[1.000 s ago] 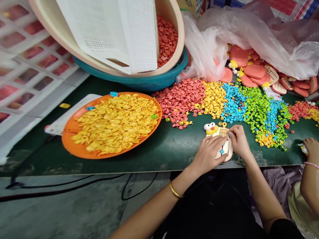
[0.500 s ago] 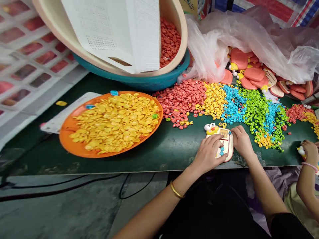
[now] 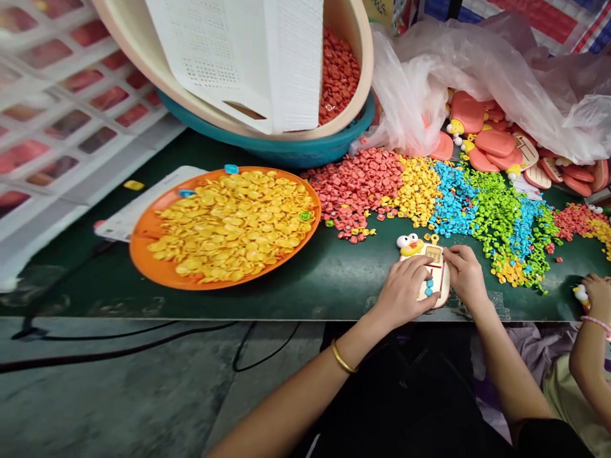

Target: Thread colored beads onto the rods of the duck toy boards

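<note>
Item in hand: duck-faced toy calculator (image 3: 429, 270), cream with a yellow duck head at its far end, lying flat on the dark green worktop (image 3: 334, 280) near its front edge. Left hand (image 3: 405, 292) rests palm-down over the near half of the toy, fingers (image 3: 422, 267) together and pressing on its face; a gold bangle (image 3: 342, 357) sits on that wrist. Right hand (image 3: 465, 277) touches the toy's right side, fingers curled together at its upper edge; whether they pinch a small part cannot be told. Just beyond the toy: piles of small plastic buttons (image 3: 443, 197) in red, yellow, blue and green bands. To the left: orange tray (image 3: 143, 251) heaped with yellow discs. Behind: cream basin (image 3: 356, 70) holding red pieces and white perforated sheets, nested in a teal basin (image 3: 286, 151). Far right: clear plastic bag (image 3: 477, 70) over more pink toy shells. Another person's hand (image 3: 596, 292) at the right edge.
</note>
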### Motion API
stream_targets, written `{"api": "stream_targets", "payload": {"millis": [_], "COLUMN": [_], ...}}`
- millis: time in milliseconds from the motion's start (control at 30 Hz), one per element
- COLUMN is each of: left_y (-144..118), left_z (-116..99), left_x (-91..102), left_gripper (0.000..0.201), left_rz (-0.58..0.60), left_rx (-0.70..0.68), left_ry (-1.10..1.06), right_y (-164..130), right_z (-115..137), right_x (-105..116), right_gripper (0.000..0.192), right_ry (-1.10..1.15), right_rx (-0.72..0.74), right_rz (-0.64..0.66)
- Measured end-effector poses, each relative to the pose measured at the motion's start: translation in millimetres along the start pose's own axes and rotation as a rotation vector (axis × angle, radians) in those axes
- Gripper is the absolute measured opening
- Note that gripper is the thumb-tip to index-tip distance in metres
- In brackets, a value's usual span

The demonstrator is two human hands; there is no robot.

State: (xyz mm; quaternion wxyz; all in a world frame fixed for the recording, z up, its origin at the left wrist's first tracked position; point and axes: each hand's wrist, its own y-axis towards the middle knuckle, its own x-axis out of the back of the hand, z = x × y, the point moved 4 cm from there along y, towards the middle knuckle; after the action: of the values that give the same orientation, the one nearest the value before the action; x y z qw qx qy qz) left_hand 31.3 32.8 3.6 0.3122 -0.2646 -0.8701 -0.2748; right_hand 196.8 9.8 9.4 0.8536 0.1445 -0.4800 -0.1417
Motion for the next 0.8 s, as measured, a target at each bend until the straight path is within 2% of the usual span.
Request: {"api": "stream_targets", "payload": {"millis": [133, 200, 300, 367, 433, 500, 567, 667, 800], "left_y": [-1, -1, 1, 1, 0, -1, -3, -3, -2], "left_z": [2, 2, 0, -2, -2, -3, -4, -7, -12], "left_x": [-1.2, -1.1, -1.6, -2.6, -2.4, -1.9, -1.9, -3.5, -6.4], "left_gripper": [0.027, 0.038, 0.057, 0.057, 0.051, 0.049, 0.052, 0.054, 0.046], "left_rz": [0.000, 0.005, 0.058, 0.101, 0.098, 0.071, 0.052, 0.065, 0.116], "left_rx": [0.007, 0.009, -0.019, -0.052, -0.077, -0.112, -0.155, -0.214, -0.310], "left_ry": [0.021, 0.052, 0.116, 0.160, 0.183, 0.178, 0.167, 0.177, 0.154], "right_y": [-15, -15, 7, 30, 50, 58, 52, 31, 13], "right_z": [10, 12, 2, -13, -26, -33, -36, -36, -32], "right_x": [2, 0, -4, -7, -12, -13, -9, -3, -9], "right_gripper": [0.029, 0.030, 0.029, 0.026, 0.023, 0.022, 0.019, 0.015, 0.015], "right_ry": [0.079, 0.143, 0.183, 0.117, 0.042, 0.033, 0.109, 0.322, 0.490], "right_rx": [0.058, 0.064, 0.017, -0.053, -0.096, -0.098, -0.132, -0.265, -0.407], "right_rz": [0.091, 0.103, 0.021, -0.035, -0.002, 0.065, 0.072, 0.073, 0.061]}}
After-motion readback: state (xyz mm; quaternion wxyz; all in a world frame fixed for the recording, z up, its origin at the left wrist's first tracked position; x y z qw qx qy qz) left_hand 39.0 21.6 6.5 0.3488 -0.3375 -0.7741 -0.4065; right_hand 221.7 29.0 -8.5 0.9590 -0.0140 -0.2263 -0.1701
